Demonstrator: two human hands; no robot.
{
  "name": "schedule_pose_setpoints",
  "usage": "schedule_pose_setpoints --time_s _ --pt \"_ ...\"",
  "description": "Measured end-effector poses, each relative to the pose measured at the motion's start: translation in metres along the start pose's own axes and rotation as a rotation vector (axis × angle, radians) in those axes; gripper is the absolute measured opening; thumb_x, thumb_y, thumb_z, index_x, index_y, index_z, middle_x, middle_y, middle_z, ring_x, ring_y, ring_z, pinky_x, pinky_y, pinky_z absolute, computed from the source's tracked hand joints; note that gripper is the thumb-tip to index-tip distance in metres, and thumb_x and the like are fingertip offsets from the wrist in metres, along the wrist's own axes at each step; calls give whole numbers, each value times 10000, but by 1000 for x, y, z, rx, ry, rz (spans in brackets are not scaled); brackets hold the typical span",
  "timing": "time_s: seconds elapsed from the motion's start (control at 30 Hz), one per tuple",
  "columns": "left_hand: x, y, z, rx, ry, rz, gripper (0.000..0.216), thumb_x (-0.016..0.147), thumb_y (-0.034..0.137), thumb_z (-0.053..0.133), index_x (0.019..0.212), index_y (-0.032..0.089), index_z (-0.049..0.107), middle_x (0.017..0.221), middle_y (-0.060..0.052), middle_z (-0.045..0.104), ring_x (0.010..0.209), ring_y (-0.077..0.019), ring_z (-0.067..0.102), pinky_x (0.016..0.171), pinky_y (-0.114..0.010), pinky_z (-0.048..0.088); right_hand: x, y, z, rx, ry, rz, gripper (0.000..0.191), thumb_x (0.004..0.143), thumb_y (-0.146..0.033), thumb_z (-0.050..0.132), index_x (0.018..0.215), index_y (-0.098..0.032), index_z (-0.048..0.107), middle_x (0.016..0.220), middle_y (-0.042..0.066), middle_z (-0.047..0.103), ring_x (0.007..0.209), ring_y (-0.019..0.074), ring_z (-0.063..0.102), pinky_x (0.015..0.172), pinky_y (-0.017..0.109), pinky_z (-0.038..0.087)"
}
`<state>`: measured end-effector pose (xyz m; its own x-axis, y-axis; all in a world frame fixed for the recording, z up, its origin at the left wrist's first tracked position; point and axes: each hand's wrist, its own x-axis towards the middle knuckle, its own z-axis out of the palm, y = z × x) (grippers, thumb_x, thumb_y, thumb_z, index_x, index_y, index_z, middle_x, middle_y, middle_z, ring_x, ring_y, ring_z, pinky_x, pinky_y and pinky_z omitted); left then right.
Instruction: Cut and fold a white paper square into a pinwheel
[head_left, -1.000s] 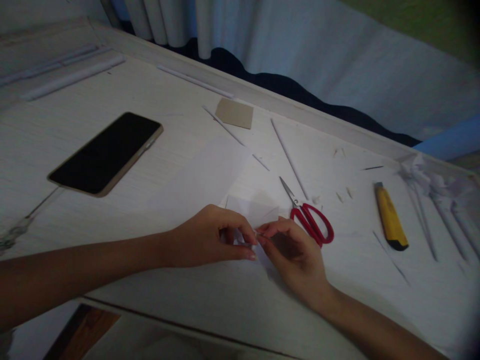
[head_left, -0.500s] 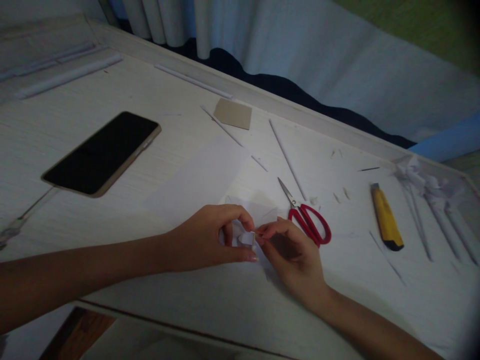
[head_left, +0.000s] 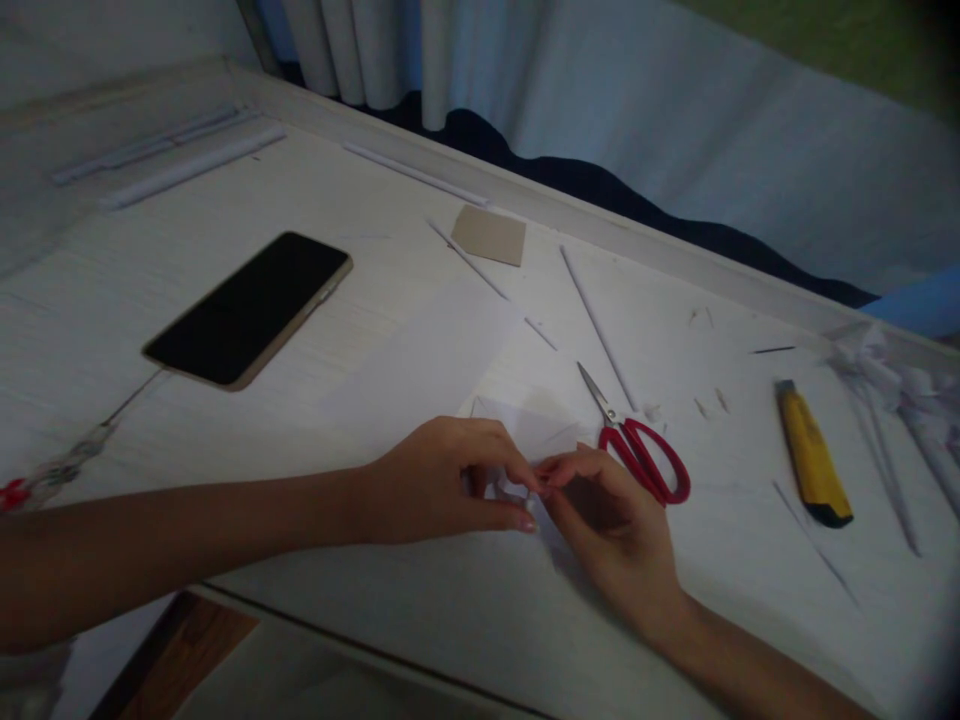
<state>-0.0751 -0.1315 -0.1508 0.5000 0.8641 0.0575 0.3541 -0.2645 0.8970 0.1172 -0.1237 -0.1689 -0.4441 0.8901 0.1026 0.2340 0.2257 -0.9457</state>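
Observation:
My left hand [head_left: 442, 490] curls round a small folded piece of white paper [head_left: 506, 488], its thumb and fingers closed on it. The fingertips of my right hand [head_left: 622, 535] are pinched together at the paper's right edge, touching my left fingertips. Whatever lies between the right fingertips is too small and dim to make out. Under and behind the hands lies a thin white sheet [head_left: 517, 415]. A pair of scissors [head_left: 613, 416] with red handles rests just beyond my right hand, blades partly apart.
A phone [head_left: 251, 305] with a beaded strap lies left. A cardboard piece [head_left: 489, 238] and a thin paper rod [head_left: 598, 328] lie toward the back rim. To the right are a yellow cutter [head_left: 814, 450] and crumpled paper shapes with stems [head_left: 870, 365].
The view has swung slightly left, so everything sits further right. My left index finger has come down to meet the right fingertips, covering more of the small paper.

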Motion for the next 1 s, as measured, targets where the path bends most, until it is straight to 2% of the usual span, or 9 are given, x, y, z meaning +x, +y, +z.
schedule_pose_setpoints --time_s 0.33,0.53,0.8,1.0 --pt "1 3 0 -17 15 -94 308 647 329 662 906 179 591 778 20 575 547 -51 487 528 -156 397 0 0 0 -3 7 5 127 728 -109 536 790 -220 534 778 20 558 764 173 539 721 368 430" --pt "4 10 -4 -5 -20 -145 288 637 306 671 873 161 595 774 12 577 555 -55 497 526 -158 407 0 1 0 -5 -5 19 154 727 -93 528 808 -223 522 815 26 562 778 179 538 704 366 426" --pt "5 13 -5 -50 -32 -231 290 612 286 686 844 161 566 563 70 533 465 -46 492 472 -144 387 -1 0 0 -16 -3 -9 162 723 -84 514 800 -227 514 818 21 571 789 177 539 748 387 417" --pt "4 12 -4 -69 -25 -231 309 609 282 693 863 153 570 575 60 557 498 -60 526 480 -143 397 -1 -1 0 -18 1 -4 149 726 -86 516 787 -222 516 823 27 572 791 181 537 731 382 421"
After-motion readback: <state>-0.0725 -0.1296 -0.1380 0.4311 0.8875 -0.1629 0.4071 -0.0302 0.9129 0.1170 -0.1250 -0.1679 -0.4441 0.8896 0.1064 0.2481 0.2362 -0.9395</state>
